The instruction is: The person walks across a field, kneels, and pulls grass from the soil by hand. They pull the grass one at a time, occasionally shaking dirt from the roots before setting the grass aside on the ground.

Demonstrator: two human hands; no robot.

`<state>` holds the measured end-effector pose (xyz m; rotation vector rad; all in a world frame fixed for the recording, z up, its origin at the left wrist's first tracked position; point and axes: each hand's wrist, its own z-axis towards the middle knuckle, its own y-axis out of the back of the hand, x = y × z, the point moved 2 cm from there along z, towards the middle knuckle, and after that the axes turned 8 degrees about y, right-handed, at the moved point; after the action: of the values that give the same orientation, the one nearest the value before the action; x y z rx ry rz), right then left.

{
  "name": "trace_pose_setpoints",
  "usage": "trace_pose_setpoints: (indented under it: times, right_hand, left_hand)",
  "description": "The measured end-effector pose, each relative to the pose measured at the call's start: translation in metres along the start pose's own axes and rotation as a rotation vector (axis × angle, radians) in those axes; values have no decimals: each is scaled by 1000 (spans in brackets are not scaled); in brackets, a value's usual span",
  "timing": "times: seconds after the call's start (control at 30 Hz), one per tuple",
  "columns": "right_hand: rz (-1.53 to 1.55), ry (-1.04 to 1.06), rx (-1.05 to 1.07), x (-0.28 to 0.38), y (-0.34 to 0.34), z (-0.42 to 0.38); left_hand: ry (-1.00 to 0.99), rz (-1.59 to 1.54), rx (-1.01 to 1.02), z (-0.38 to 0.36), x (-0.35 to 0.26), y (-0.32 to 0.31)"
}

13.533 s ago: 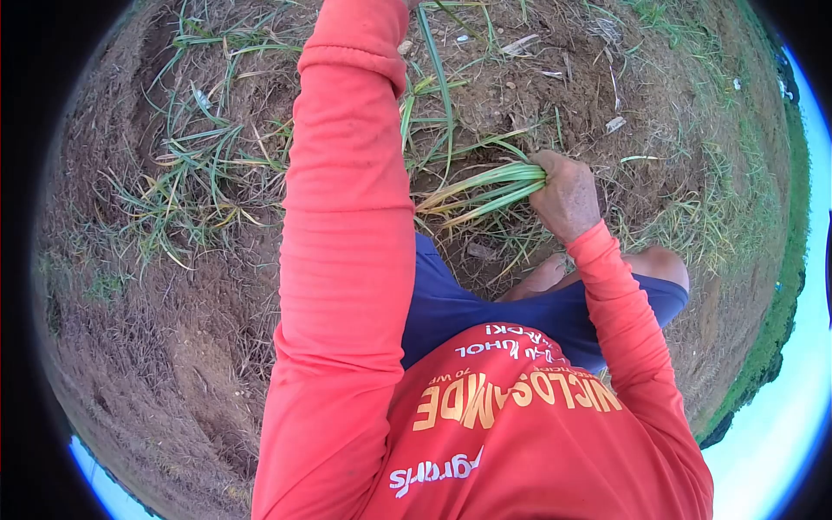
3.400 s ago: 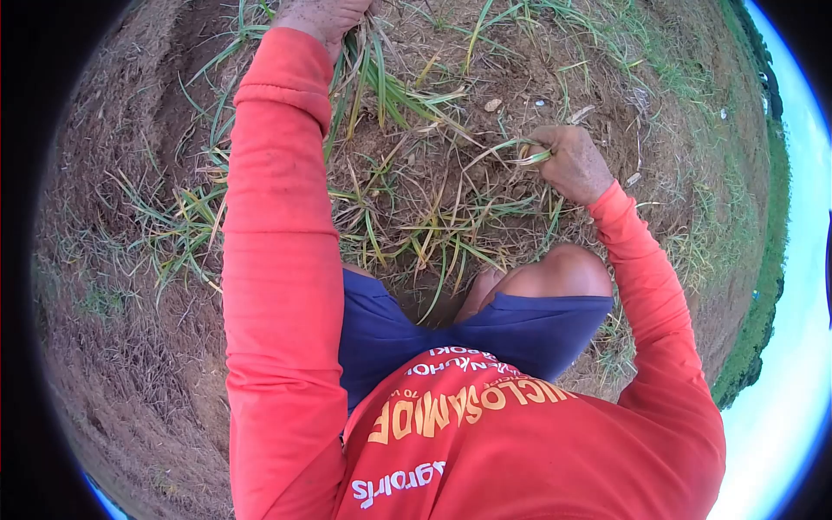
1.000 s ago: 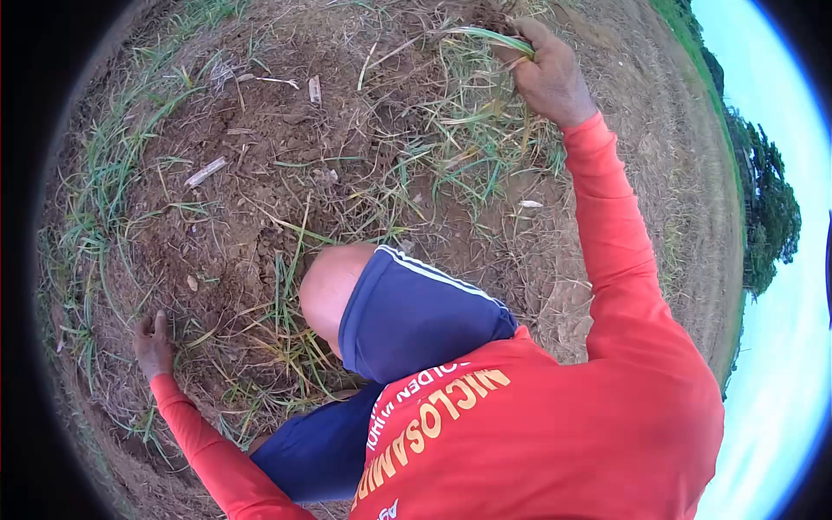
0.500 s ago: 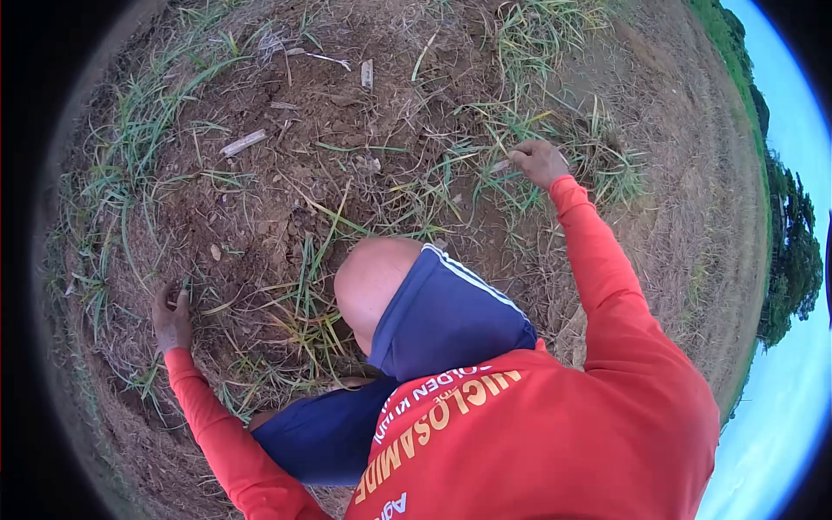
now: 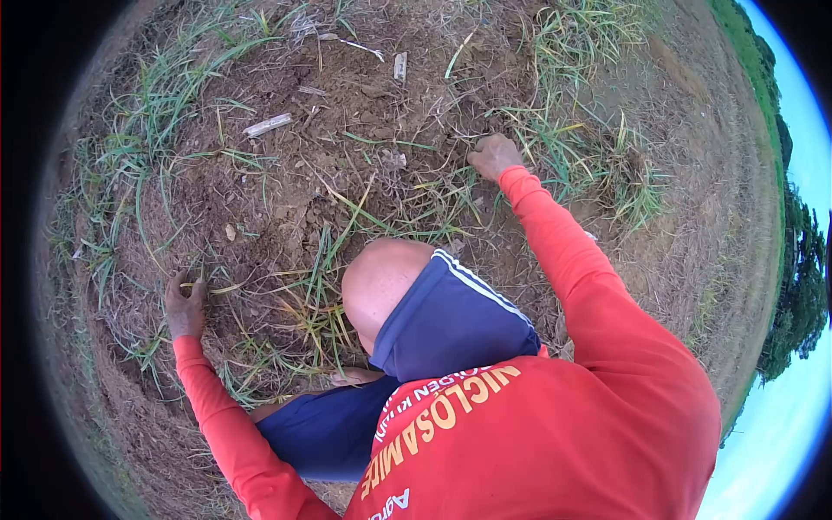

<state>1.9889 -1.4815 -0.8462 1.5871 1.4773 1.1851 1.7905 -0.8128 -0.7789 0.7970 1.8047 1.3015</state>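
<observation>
My left hand (image 5: 185, 308) is low over the soil at the left, thumb and fingers apart, with thin grass blades near the fingertips. Nothing is visible in its grasp. At the upper right, my right hand (image 5: 496, 157) has its fingers curled together at the ground, beside a green grass clump (image 5: 563, 156). Whatever lies between those fingers is hidden. Yellow-green grass (image 5: 321, 316) grows between my left hand and my bent knee (image 5: 381, 282).
Pale dry stalk pieces lie on the brown soil, one (image 5: 268, 126) at the upper left and another (image 5: 399, 67) near the top. More grass (image 5: 147, 130) stands at the left. A tree (image 5: 802, 286) and sky show at the far right.
My right hand has moved left from the grass clump toward barer soil, and the pale piece seen at its fingertips is no longer visible. My left hand has shifted slightly relative to the ground, fingers still apart.
</observation>
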Motion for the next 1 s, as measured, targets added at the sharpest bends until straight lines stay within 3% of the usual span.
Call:
trace_pose_setpoints:
  times: [0.13,0.23,0.3,0.57,0.73,1.0]
  right_hand:
    - [184,-190,-152,14,-9,-10]
    - [184,-258,-52,12,-14,-1]
    - [164,-248,-58,3,-21,9]
    - [104,-233,-110,10,-18,10]
    - [-35,-89,-129,-4,-24,13]
    - [-315,212,-3,-23,-10,16]
  left_hand:
    - [37,-56,-4,2,0,3]
    - [-6,-81,-18,3,1,2]
    - [-65,-78,-54,-4,-2,5]
    - [-1,-179,-25,-12,-12,15]
    - [100,-109,114,-19,-14,21]
    - [105,-74,76,-20,-20,22]
